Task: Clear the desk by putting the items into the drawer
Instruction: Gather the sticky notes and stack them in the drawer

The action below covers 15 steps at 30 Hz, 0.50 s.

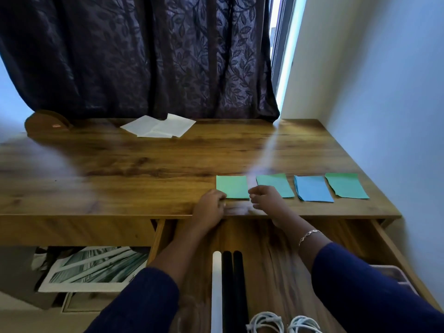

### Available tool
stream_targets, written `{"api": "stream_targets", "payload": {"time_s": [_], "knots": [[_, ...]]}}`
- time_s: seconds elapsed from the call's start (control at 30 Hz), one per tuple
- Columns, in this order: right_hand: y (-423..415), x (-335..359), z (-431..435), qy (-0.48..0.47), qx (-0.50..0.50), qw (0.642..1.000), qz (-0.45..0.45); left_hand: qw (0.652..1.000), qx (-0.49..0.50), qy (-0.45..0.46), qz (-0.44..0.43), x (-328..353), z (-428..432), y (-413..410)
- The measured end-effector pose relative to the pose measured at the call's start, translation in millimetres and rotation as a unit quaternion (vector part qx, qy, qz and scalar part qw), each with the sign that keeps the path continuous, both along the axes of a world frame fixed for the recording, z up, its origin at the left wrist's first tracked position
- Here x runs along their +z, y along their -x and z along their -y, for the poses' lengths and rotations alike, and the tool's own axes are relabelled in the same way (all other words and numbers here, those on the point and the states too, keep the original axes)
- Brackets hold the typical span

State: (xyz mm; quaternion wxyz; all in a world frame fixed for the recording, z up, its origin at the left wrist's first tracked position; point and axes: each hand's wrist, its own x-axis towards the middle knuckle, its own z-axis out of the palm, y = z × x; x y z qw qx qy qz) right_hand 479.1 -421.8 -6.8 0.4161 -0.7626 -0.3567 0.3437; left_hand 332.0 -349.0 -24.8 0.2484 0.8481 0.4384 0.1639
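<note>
Four paper stacks in a row along the near right edge of the surface (144,164): leftmost green stack (232,187), second green stack (276,185), blue stack (313,188), far-right green stack (347,186). They sit apart, not touching. Probably lined up at the front lip because the drawer (283,265) is pulled open right below, so each one is a short slide-and-drop.

Already in the drawer: white rod (216,284), black rods (231,284) side by side next to it, coiled cables (266,323) at the near end. There's bare drawer floor to the right of the rods, so room for paper.

White sheets (158,127) lie loosely fanned at the far edge by the curtain (144,56), well apart from the rest. They'll need a longer reach.

Hands:
- left hand (211,203): fingers curled in, tips against the near-left corner of the leftmost green stack. Looks like the start of a pinch to lift the edge. Frame is blurred there, so I can't tell if it actually has hold.
- right hand (264,198): fingers also curled, sitting over the gap between the first two stacks and covering the second's near-left corner. Can't tell if it's gripping anything or just touching.

My read: both hands are closing in on the leftmost stack, one per side, so the sheets stay squared when lifted. All paper is on the surface, none in the drawer yet. Thin loose sheets may fan out if only one corner gets pinched.
</note>
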Motion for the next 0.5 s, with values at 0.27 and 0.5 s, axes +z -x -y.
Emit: {"api": "stream_targets", "payload": {"time_s": [0.27,0.5], "knots": [[-4.1,-12.3,-52.9,0.052,-0.054,0.994,0.074,0.989,-0.089,-0.049,-0.110,-15.0,-20.1,-2.5],[-7.7,-11.4,-70.4,0.073,-0.113,0.989,0.067,0.986,-0.091,-0.080,-0.111,-21.1,-20.1,-4.2]]}}
